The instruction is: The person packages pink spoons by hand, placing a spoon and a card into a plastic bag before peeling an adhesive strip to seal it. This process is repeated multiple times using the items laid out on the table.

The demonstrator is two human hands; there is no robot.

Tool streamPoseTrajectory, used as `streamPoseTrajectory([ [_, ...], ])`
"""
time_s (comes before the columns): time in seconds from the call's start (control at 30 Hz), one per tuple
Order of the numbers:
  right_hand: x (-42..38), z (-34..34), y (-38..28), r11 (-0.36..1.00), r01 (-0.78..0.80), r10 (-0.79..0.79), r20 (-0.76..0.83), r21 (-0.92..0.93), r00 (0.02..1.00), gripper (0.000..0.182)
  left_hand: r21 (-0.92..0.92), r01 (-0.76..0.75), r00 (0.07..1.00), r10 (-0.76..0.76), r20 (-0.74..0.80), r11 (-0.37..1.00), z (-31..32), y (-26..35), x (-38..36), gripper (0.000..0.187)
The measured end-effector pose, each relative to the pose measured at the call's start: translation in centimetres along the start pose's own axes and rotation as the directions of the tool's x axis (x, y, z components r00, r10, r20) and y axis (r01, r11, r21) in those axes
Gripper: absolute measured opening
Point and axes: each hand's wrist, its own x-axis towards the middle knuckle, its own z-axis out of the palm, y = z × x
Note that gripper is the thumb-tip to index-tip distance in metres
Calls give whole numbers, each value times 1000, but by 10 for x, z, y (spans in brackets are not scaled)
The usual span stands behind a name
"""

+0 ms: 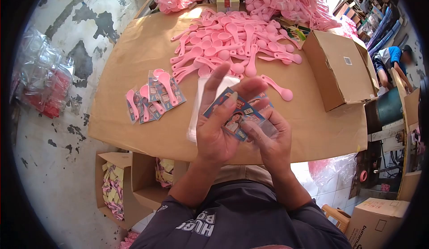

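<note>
Above the table's near edge, my left hand pinches a blue printed card under its thumb, with its other fingers stretched upward. My right hand is closed on the lower right side of the same card. Another printed card shows behind, along with some clear plastic by the right fingers. Beneath my left hand lies a stack of clear plastic bags, partly covered. Left of it are several bagged cards, each with a pink spoon. One loose pink spoon lies beyond my right hand.
A large heap of pink spoons covers the back of the brown-covered table. A cardboard box stands at the right. Open cartons sit below left. Another person crouches at far right.
</note>
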Motion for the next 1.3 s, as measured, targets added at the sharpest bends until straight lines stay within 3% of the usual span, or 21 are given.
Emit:
streamPoseTrajectory([
  [0.03,1,4,-3,1000,1,-1,1,-3,1000,14,-95,46,998,-41,49,994,0,-1,-2,59],
  [0.13,3,16,-7,999,-21,24,-70,37,997,21,-8,37,999,-37,33,999,-2,-7,-10,57],
  [0.23,6,16,15,991,103,-96,-84,89,992,29,67,20,1000,-21,18,998,1,-9,-15,57],
  [0.3,9,20,21,962,272,-267,-144,16,953,35,78,55,998,-53,-34,995,2,-8,-17,53],
  [0.43,4,19,2,914,361,-387,-137,-183,912,39,142,38,995,-24,-94,989,-12,6,-15,48],
  [0.47,2,4,-4,883,324,-345,-2,-339,938,39,136,-32,986,54,-161,990,-18,12,-13,46],
  [0.5,1,-10,-8,821,299,-273,124,-487,954,39,136,-103,965,132,-228,985,-24,18,-11,43],
  [0.53,8,-20,-12,696,400,-389,155,-596,908,40,129,-96,966,124,-228,987,-33,25,-9,43],
  [0.57,16,-30,-21,695,392,-386,148,-603,911,40,120,-148,948,176,-266,982,-43,33,-9,40],
  [0.63,36,-42,-45,367,335,-375,191,-868,907,36,105,-192,927,216,-307,976,-46,34,-10,37],
  [0.67,47,-48,-44,362,329,-376,187,-872,908,36,115,-192,924,219,-315,975,-44,34,-9,37],
  [0.73,69,-59,-29,137,337,-317,281,-932,906,35,106,-199,935,221,-277,974,-42,30,-9,39],
  [0.87,91,-62,-7,30,432,-270,409,-901,872,31,162,-214,936,250,-248,963,-34,24,-10,42],
  [0.93,94,-64,-4,-23,369,-165,367,-929,915,31,154,-220,933,253,-254,963,-34,23,-11,42],
  [1.03,94,-78,-9,-95,304,-145,315,-948,938,31,136,-230,934,258,-248,964,-34,24,-13,42],
  [1.07,92,-81,-13,-94,309,-143,320,-947,937,31,126,-238,927,264,-265,963,-36,23,-12,43],
  [1.13,79,-78,-30,-1,243,-375,226,-970,899,29,120,-246,919,271,-285,962,-38,23,-11,44],
  [1.17,69,-72,-41,3,247,-373,228,-969,900,29,131,-270,905,298,-304,954,-37,24,-9,45],
  [1.23,47,-58,-57,403,237,-517,-7,-884,856,22,150,-292,889,326,-321,945,-38,24,-6,46],
  [1.27,38,-57,-53,410,236,-516,-10,-881,857,22,128,-326,881,350,-319,937,-39,23,-4,46],
  [1.3,30,-57,-50,675,280,-479,-116,-683,870,19,104,-359,873,373,-315,927,-39,23,-2,46],
])
